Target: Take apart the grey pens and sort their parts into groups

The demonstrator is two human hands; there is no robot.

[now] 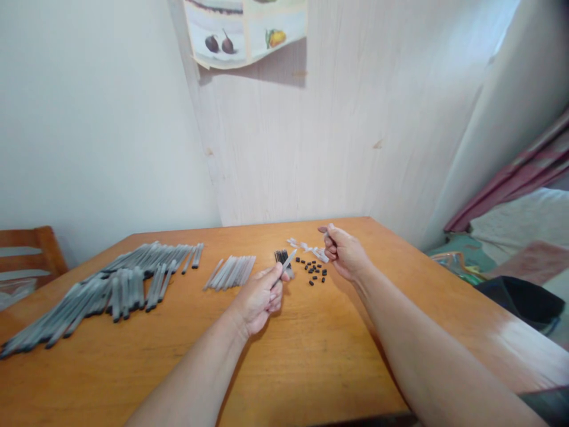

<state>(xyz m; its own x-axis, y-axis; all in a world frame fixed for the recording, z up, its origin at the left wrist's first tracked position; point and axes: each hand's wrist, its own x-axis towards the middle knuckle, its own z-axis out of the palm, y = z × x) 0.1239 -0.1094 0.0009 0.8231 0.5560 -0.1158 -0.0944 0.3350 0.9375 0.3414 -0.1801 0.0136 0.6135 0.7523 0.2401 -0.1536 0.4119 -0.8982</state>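
My left hand (262, 296) is closed around a slim pen (290, 258), its pale end pointing up and to the right. My right hand (344, 252) is pinched shut above the table's far part; what its fingertips hold, if anything, is too small to make out. Beneath and beside it lie several clear plastic pieces (304, 246), partly covered by the fingers. Small black plugs (313, 268) are scattered between the two hands. Just behind my left hand is a bundle of thin black-ended refills (281, 256). To its left, translucent pen tubes (233, 273) lie side by side.
A large pile of translucent tubes with black ends (128, 284) spreads over the left of the wooden table (284, 379). The wall with a fruit poster (249, 35) rises behind. A wooden chair (31, 252) stands left; a black bin-like container (518, 299) is beyond the right edge.
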